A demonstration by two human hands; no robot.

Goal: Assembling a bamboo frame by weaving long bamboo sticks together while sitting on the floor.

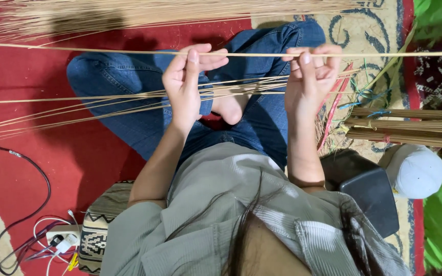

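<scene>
Red carpet (37, 153): lying under everything, bordered by a patterned rug at the far right edge.

Blue-jeaned crossed legs (129, 87): resting on the carpet's middle, bare foot (229, 106) showing between the two forearms.

Loose thin sticks (78, 102): fanning across the lap toward the carpet's left edge, passing under both hands.

Tied stick bundles (405, 128): lying by the rug's right edge, well apart from the left hand, near the right forearm.

Black box (367, 189) and white cap (415, 171): sitting beside the right elbow.

Single long stick (257, 54): running level, long axis spanning left edge to right edge, crossing both sets of fingertips.

Left hand (185, 84): pinching the single long stick between thumb and fingers, palm facing the camera.

Right hand (310, 82): gripping the same stick likewise, just apart from the left; both equally near, stick bridging the gap.
</scene>
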